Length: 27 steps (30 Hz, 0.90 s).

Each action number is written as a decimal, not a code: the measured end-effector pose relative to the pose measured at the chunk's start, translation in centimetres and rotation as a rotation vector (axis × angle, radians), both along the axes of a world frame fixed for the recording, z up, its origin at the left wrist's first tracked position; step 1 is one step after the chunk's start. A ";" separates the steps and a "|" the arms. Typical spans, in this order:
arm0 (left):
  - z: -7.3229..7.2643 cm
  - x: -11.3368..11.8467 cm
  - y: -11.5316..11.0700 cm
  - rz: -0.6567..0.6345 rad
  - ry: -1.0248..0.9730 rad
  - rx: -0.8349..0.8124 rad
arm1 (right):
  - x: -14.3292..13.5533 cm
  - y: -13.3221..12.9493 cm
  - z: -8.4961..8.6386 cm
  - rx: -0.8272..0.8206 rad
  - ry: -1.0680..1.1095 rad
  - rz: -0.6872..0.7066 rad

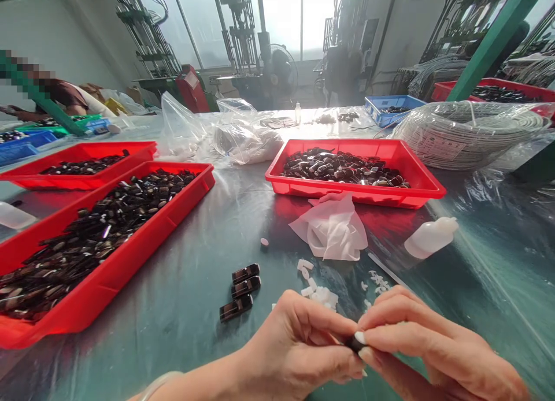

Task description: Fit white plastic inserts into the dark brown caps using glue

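Observation:
My left hand (303,346) pinches a small glossy black plastic piece (354,344) between thumb and fingertips. My right hand (429,343) meets it from the other side, its fingertips closed on a small white piece (359,336) that touches the black one. Fingers cover most of both parts. Just beyond the hands lies a loose heap of white plastic pieces (323,296), with tinier white bits (379,282) to its right. Three black plastic casings (240,307) rest in a row left of the heap. A lone pale oval piece (264,242) lies farther back.
Red trays of black parts stand at the left (173,213), behind it (143,149) and at centre back (355,199). A crumpled white cloth (336,227), a white squeeze bottle (429,238) and a wrapped cable coil (468,135) are about. Another person (60,95) is at far left.

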<state>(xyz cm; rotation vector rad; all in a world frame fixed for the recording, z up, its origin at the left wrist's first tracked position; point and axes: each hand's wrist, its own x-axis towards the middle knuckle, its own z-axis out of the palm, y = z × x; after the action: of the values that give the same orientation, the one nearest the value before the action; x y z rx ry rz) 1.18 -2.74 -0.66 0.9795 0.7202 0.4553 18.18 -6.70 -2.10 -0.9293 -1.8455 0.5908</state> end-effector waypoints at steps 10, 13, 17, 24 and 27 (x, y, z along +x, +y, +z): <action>-0.6 0.1 -0.2 0.040 -0.052 -0.059 | 0.0 -0.1 -0.2 -0.028 -0.109 0.063; -0.3 0.0 0.0 0.058 -0.009 -0.042 | 0.2 -0.2 0.0 0.057 -0.019 -0.132; 0.4 -0.1 0.2 0.091 0.099 -0.090 | 2.3 1.7 0.5 0.226 0.309 -0.749; 0.7 -0.5 0.4 0.073 0.111 -0.081 | 8.4 6.8 -3.2 -0.223 0.001 -0.936; 0.6 -0.6 0.3 0.061 0.089 -0.072 | 8.2 6.9 -3.8 -0.299 -0.051 -0.787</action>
<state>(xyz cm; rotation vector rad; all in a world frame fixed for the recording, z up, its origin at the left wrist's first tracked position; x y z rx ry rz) 0.54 -2.43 -0.05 0.9164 0.8435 0.4384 26.36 0.24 -5.94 -1.7540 -1.2852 0.3435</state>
